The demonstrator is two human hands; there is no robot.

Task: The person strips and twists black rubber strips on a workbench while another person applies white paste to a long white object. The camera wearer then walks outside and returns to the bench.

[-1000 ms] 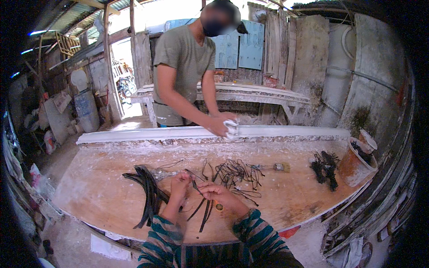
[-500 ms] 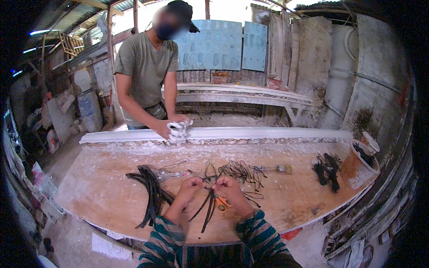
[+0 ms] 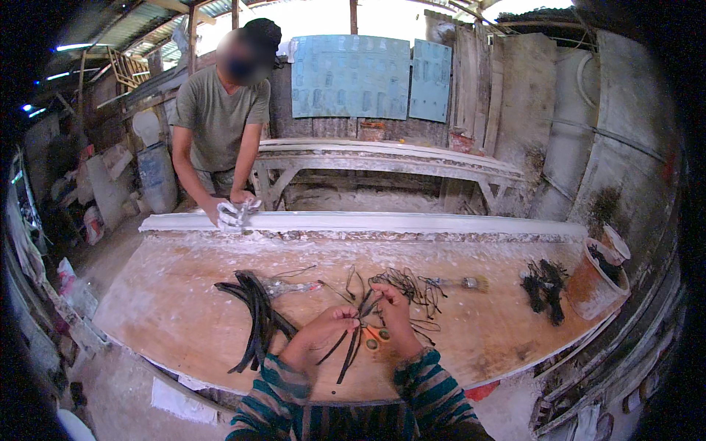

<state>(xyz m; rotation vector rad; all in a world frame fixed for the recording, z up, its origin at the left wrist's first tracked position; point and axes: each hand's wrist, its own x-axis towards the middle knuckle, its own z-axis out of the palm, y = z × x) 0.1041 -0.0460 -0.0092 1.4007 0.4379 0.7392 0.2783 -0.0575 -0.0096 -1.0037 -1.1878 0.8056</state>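
Observation:
My left hand [image 3: 332, 323] pinches thin black strips [image 3: 347, 356], whose loose ends hang toward me over the wooden table. Just to its right and a bit higher, my right hand [image 3: 395, 307] has its fingers closed on the same dark strips. Partly behind the right hand lie orange-handled scissors [image 3: 376, 336]. A thick bundle of flat black strips [image 3: 254, 316] rests left of my left hand. Beyond my right hand spreads a tangle of thin dark cords [image 3: 412, 285].
A brush [image 3: 471, 282] lies right of the cords. Black bundles [image 3: 544, 290] sit near a stained bucket [image 3: 588, 298] at the table's right end. Along the far edge runs a long white moulding [image 3: 412, 224]. A co-worker [image 3: 220, 125] rubs it with a white cloth-like piece.
My right hand has moved up and right, away from the left, with the strips between them. The co-worker's hands have slid left along the moulding. The view has shifted slightly.

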